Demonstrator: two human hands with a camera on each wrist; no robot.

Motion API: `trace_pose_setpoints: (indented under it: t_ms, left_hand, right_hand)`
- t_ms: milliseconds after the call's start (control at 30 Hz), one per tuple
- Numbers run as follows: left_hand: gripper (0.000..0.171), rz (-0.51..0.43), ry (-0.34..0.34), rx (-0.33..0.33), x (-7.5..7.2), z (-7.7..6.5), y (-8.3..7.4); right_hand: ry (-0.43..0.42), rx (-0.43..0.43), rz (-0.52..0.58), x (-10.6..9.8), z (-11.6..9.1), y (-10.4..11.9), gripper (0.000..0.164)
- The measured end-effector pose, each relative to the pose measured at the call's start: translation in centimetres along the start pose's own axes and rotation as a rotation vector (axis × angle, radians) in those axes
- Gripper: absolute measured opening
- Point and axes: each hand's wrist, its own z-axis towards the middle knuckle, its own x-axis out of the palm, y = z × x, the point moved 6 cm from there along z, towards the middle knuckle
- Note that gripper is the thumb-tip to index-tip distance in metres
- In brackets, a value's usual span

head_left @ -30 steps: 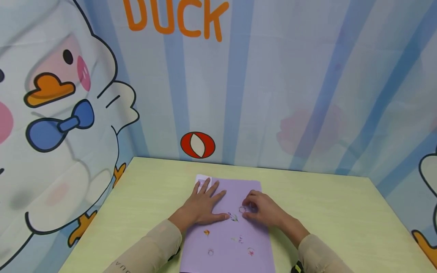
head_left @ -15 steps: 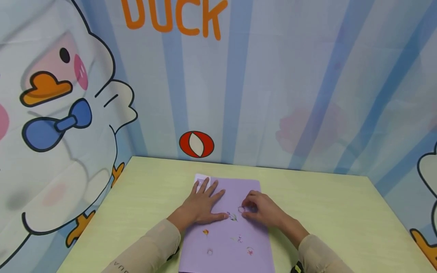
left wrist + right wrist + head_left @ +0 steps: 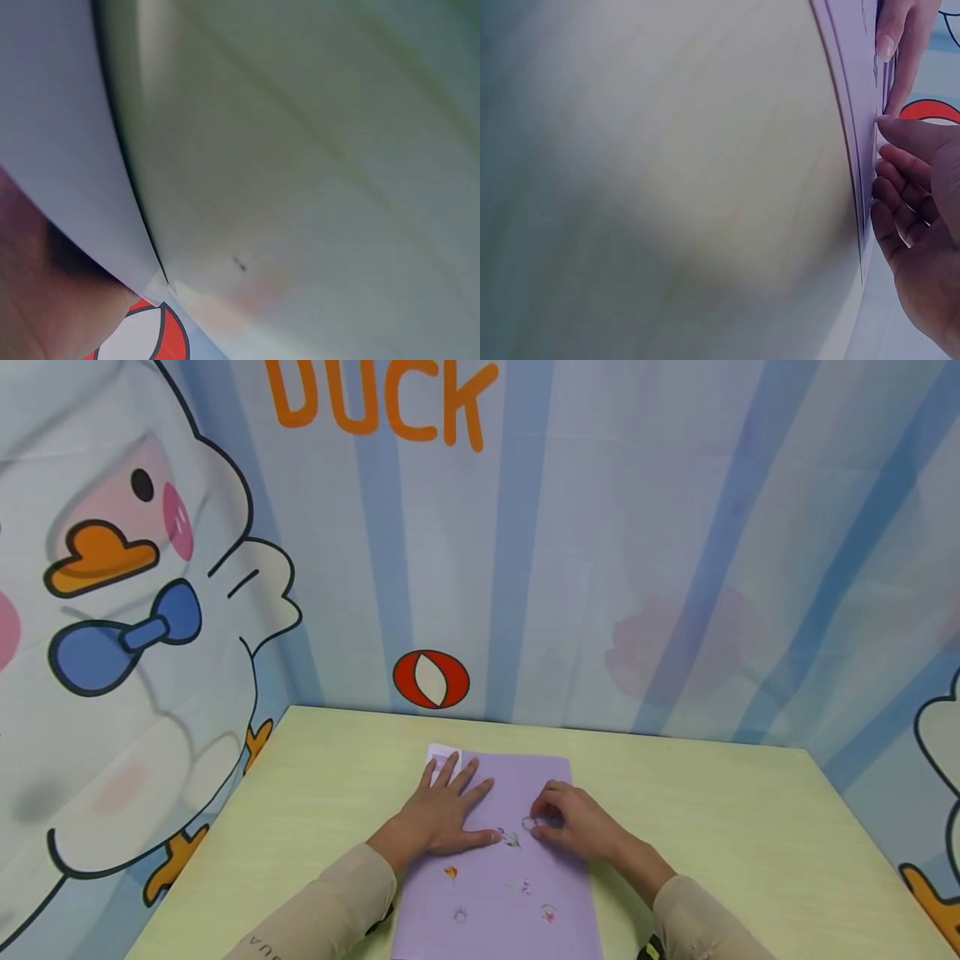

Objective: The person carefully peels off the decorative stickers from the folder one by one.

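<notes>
A purple folder or booklet [image 3: 495, 935] lies on the table, dotted with small flower pictures that look like stickers. My left hand [image 3: 442, 814] rests on its upper left part with the fingers spread; a thumb tip comes up to a purple tulip picture [image 3: 512, 840]. At the right, my right hand [image 3: 576, 818] has curled fingers, and thumb and fingertips meet the surface around a small wreath sticker [image 3: 528, 823], partly covered by them. In the right wrist view, the thumb and fingertips [image 3: 889, 152] touch the purple surface.
The pale yellow table [image 3: 712, 827] extends to both sides. Lower on the folder are an orange flower [image 3: 451, 872], a purple sprig [image 3: 526, 887], a faint wreath [image 3: 460, 915] and a pink wreath [image 3: 549, 913]. A blue-striped duck curtain [image 3: 570, 568] hangs behind.
Both hands keep nearly the same place and pose. The head view shifts slightly; no picture on the folder has visibly moved.
</notes>
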Motion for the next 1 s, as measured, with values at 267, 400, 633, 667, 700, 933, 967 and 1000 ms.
trace_pose_setpoints:
  t_ms: [267,400,633,667,700,933,967,1000]
  left_hand:
    - [0.093,0.008,0.0,0.002,0.03,-0.06,-0.04]
    - [0.093,0.01,-0.004,0.002,0.13,0.0,-0.02]
    - [0.093,0.005,-0.007,-0.002,0.32,0.05,0.05]
    - [0.093,0.003,-0.007,-0.002,0.33,0.05,0.06]
    - [0.093,0.002,-0.006,-0.002,0.34,0.04,0.06]
    - [0.092,-0.011,0.002,-0.001,0.25,0.04,0.05]
    - [0.092,-0.012,0.004,-0.001,0.27,0.04,0.06]
    - [0.092,-0.015,0.002,0.0,0.27,0.03,0.05]
  right_hand:
    - [-0.008,-0.026,0.017,0.13,-0.03,0.21,0.009]
    - [-0.011,-0.028,0.019,0.13,-0.01,0.27,0.008]
    - [-0.003,-0.012,0.105,0.23,-0.04,-0.31,0.007]
    - [-0.003,-0.009,0.123,0.23,-0.04,-0.4,0.007]
    - [0.0,-0.003,0.139,0.21,-0.04,-0.47,0.006]
    - [0.01,0.005,0.16,0.02,-0.05,-0.46,0.005]
    - [0.011,0.006,0.159,0.0,-0.06,-0.46,0.004]
    - [0.012,0.007,0.156,-0.01,-0.06,-0.45,0.005]
